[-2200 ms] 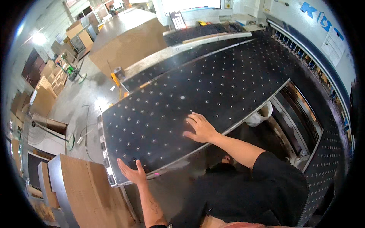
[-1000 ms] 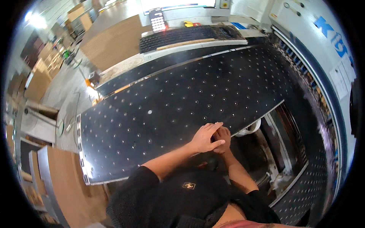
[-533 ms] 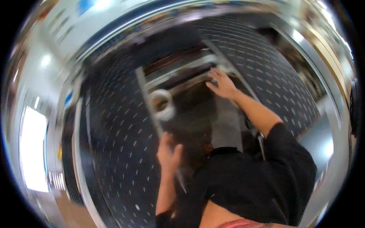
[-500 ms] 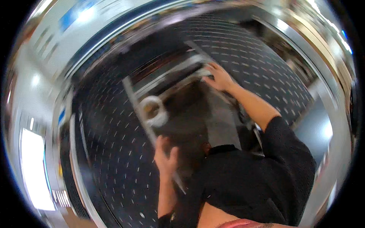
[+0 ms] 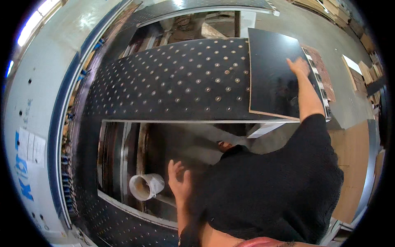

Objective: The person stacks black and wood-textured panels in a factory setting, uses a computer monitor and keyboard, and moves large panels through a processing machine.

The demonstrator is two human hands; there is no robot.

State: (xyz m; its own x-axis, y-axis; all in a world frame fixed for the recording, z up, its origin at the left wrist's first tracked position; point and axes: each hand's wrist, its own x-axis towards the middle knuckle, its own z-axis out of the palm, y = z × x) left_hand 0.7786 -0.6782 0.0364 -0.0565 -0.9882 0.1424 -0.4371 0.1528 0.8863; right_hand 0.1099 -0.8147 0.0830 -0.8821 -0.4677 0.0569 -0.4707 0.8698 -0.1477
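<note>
A dark, glossy rectangular panel (image 5: 271, 76) with a light brown edge lies on the right end of the black table (image 5: 193, 88), which is dotted with small round studs. Over the panel's right part is my right hand (image 5: 299, 66), fingers spread and slightly blurred. Whether it touches the surface, I cannot tell. My left hand (image 5: 178, 181) hangs above the gap between the table sections, its fingers apart and holding nothing. Close by on its left is a white bucket (image 5: 155, 183) with something brownish inside, down in the gap.
A pale machine body (image 5: 37, 103) runs along the left side. Another studded table section (image 5: 135, 224) borders the gap at the near left. Large brown boards (image 5: 349, 164) stand at the right, and a reddish-brown board (image 5: 320, 68) sticks out beyond the panel. Grey floor (image 5: 304, 24) stretches behind.
My view has swung to the right, bringing the dark panel into sight. My right hand has gone from beside the gap's edge to over the panel. My left hand stays low, still open.
</note>
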